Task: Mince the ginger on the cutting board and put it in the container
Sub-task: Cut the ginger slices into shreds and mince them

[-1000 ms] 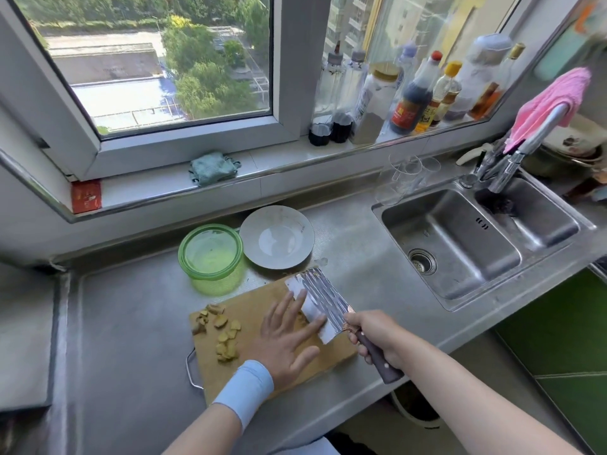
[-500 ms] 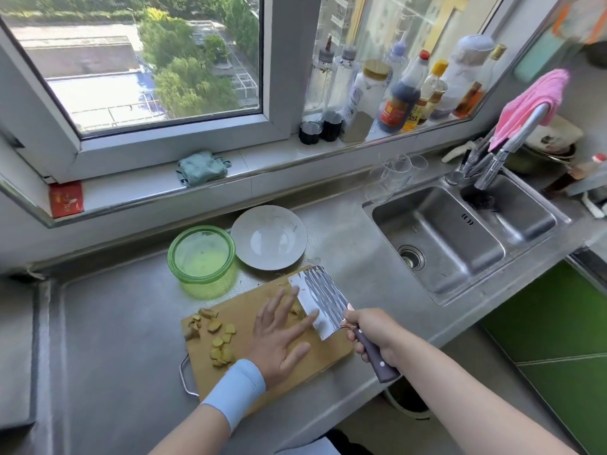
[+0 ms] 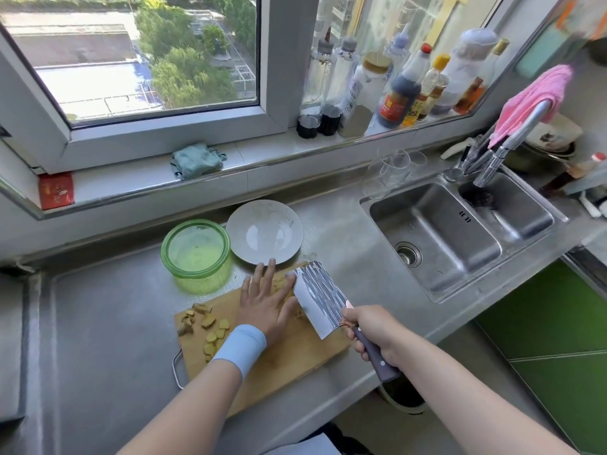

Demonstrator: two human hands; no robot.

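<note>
left hand (image 3: 264, 300): flat on the board (image 3: 289, 359), fingers straight, not holding anything, tucked right up against the cleaver (image 3: 320, 298) blade
right hand (image 3: 374, 330): fingers wrapped round the cleaver handle, blade tilted so its flat side faces up
ginger (image 3: 210, 323): chunky pieces on the board's left side, a few finer bits peeking out between palm and blade
container (image 3: 196, 254): green, lid off, on the counter (image 3: 108, 323) just behind the board
plate (image 3: 264, 231): grey, just right of the container
</note>
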